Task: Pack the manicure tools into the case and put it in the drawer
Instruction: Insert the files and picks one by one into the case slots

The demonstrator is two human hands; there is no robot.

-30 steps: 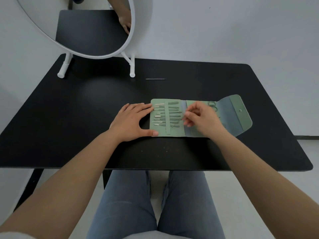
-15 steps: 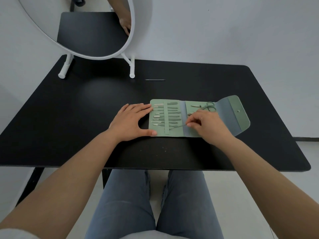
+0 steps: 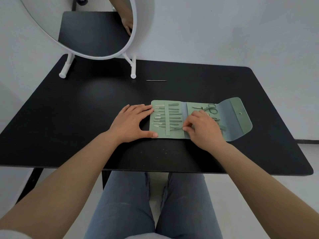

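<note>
the open green manicure case [image 3: 198,107] lies on the black table [image 3: 69,118], its left edge pressed flat by the left hand [image 3: 132,124] with fingers straight. a thin green-handled tool [image 3: 175,129] at the lowest loop is pinched by the right hand [image 3: 203,129]; no legible writing is seen.

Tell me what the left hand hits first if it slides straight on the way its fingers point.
The left hand already touches the open case; going on, its fingers likely meet the tools strapped there.
</note>
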